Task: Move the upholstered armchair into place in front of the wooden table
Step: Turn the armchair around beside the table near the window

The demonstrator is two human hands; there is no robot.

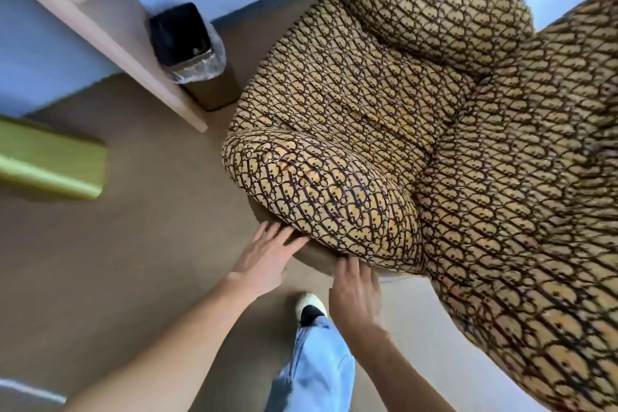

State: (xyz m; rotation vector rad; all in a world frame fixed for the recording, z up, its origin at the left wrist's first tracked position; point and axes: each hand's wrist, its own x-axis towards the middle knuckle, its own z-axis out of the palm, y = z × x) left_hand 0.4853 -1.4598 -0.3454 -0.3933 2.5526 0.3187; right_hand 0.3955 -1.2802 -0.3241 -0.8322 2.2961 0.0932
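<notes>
The upholstered armchair [418,130], covered in tan fabric with a dark brown pattern, fills the right and centre of the head view. Its near armrest bulges toward me. My left hand [267,257] has its fingers spread and rests flat against the plain base just under that armrest. My right hand [357,294] is beside it, fingertips at the same lower edge, fingers loosely apart. Neither hand wraps around anything. The pale wooden table [110,33] runs diagonally across the upper left, its near corner close to the chair's front.
A black waste bin [187,43] with a clear liner stands under the table edge, next to the chair. A green box-like object [53,167] sits at the left. My foot in a white shoe [309,306] and a jeans leg are below the hands. Brown floor lies between.
</notes>
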